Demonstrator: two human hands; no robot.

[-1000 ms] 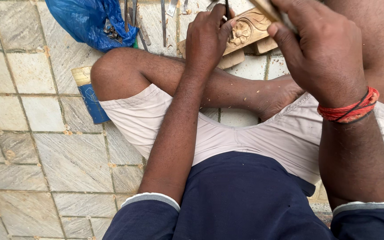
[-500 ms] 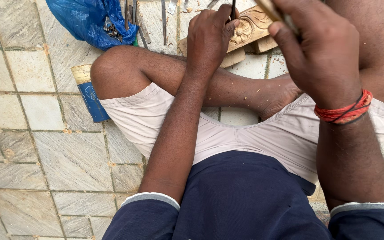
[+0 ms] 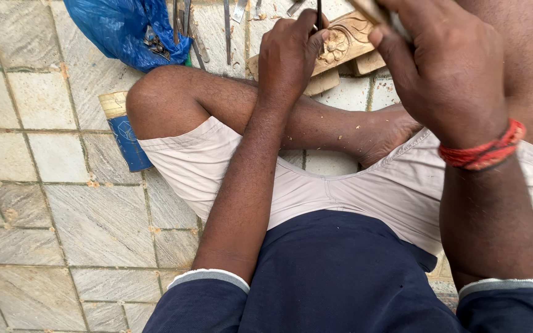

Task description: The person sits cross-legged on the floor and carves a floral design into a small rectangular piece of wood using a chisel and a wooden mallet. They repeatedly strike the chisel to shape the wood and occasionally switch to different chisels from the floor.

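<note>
The left hand (image 3: pixel 288 52) pinched a thin chisel (image 3: pixel 319 15) upright on the carved block (image 3: pixel 343 40), which lay on the tiles beyond the crossed legs. The right hand (image 3: pixel 445 68) gripped what looked like a mallet handle (image 3: pixel 371 9).

**One head view, looking straight down**

The head camera is looking steeply down over the seated person's lap, close in. The left hand (image 3: pixel 288 52) is sitting at 12 o'clock, the right hand (image 3: pixel 445 68) at 1 o'clock, tiled floor (image 3: pixel 50 209) filling 9 o'clock.
</note>
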